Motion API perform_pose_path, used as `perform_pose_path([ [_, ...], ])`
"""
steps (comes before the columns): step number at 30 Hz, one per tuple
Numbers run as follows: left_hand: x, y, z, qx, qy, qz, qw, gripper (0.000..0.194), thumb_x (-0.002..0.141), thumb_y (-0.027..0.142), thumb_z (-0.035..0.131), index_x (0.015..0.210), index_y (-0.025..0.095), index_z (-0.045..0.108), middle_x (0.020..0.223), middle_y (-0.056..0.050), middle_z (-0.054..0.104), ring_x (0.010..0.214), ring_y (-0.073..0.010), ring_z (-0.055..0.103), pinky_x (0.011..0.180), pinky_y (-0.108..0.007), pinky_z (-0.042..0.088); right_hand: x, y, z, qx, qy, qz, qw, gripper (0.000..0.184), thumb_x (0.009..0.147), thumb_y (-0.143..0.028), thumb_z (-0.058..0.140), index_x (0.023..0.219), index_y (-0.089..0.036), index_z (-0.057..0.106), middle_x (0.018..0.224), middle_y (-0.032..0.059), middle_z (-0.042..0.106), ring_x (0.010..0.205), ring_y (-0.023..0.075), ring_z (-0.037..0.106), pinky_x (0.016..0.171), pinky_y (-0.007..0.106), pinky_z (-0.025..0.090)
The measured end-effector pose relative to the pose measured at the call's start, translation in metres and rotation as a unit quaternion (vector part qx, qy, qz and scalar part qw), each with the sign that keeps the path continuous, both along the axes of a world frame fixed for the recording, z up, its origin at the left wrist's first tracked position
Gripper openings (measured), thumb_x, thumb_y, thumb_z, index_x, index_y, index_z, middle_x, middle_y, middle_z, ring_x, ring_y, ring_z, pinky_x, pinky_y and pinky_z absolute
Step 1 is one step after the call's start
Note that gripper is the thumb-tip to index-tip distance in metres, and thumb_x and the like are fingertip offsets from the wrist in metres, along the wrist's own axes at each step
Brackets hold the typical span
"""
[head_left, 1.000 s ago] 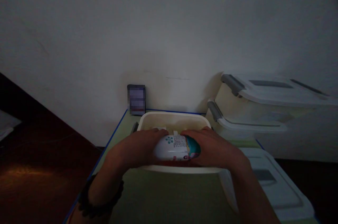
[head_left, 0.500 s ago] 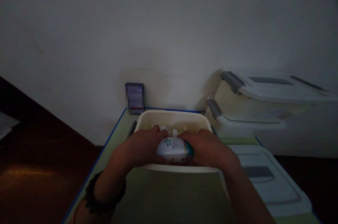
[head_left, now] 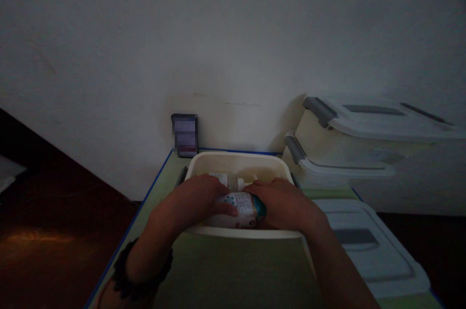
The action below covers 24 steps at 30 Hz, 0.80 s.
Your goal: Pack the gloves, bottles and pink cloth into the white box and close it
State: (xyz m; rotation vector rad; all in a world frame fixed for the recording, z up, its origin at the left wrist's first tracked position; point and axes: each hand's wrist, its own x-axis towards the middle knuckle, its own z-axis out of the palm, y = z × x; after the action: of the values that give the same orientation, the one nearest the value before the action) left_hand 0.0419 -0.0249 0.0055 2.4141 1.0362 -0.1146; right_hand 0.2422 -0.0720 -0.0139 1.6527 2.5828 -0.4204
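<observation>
An open cream plastic bin (head_left: 240,161) stands on a green table. Inside it, near the front wall, lies a white pack with a teal end and printed label (head_left: 243,208). My left hand (head_left: 196,199) wraps over the pack's left end, fingers curled across its top. Closing round the teal right end is my right hand (head_left: 282,204). Behind the pack, further into the bin, lies a pale bottle-like item (head_left: 227,180), partly hidden by my fingers.
Two lidded cream bins with grey latches (head_left: 345,146) are stacked at the right against the wall. A loose white lid (head_left: 367,246) lies flat at the right front. A small dark box (head_left: 185,135) leans on the wall behind the bin. The table's blue edge (head_left: 145,197) runs along the left.
Both hands have lowered the pack deeper into the bin, so less of it shows above the front wall. My left fingers now reach further across its top.
</observation>
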Motion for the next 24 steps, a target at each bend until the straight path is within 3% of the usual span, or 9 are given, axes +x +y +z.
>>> perform_pose_path([
  [7,-0.009,0.005,-0.003,-0.009,-0.021,-0.012,1.0,0.037,0.076,0.029,0.066,0.113,0.024,0.067,0.111,-0.005,0.069,0.104,-0.0244,0.062,0.093,-0.034,0.042,0.0,0.001,0.003,-0.009,0.004,-0.004,1.0,0.044,0.068,-0.044,0.068,0.108,-0.026,0.064,0.099,0.0066,0.073,0.086,0.0309,0.068,0.071,0.039,0.047],
  [11,-0.01,0.005,-0.003,-0.01,-0.011,-0.008,1.0,0.036,0.079,0.035,0.064,0.114,0.025,0.066,0.113,-0.006,0.068,0.104,-0.0252,0.062,0.091,-0.035,0.044,0.009,0.002,0.006,-0.02,0.06,-0.02,0.998,0.056,0.063,-0.046,0.07,0.114,-0.026,0.058,0.098,0.006,0.072,0.087,0.0286,0.066,0.071,0.036,0.047],
  [15,-0.008,0.003,0.0,0.0,-0.011,-0.013,1.0,0.05,0.078,0.051,0.062,0.12,0.023,0.061,0.115,-0.009,0.066,0.104,-0.0289,0.061,0.089,-0.039,0.044,0.015,0.001,0.011,-0.044,0.121,-0.043,0.991,0.055,0.063,-0.042,0.07,0.112,-0.023,0.056,0.099,0.0055,0.07,0.087,0.0245,0.065,0.073,0.032,0.047],
  [24,0.0,0.003,-0.003,-0.029,-0.018,-0.042,0.999,0.041,0.081,0.038,0.063,0.118,0.021,0.062,0.115,-0.01,0.067,0.104,-0.0276,0.061,0.091,-0.038,0.043,0.01,0.003,0.013,-0.076,0.093,-0.019,0.993,0.05,0.069,-0.046,0.065,0.115,-0.025,0.062,0.105,0.007,0.071,0.093,0.0272,0.064,0.079,0.036,0.045],
])
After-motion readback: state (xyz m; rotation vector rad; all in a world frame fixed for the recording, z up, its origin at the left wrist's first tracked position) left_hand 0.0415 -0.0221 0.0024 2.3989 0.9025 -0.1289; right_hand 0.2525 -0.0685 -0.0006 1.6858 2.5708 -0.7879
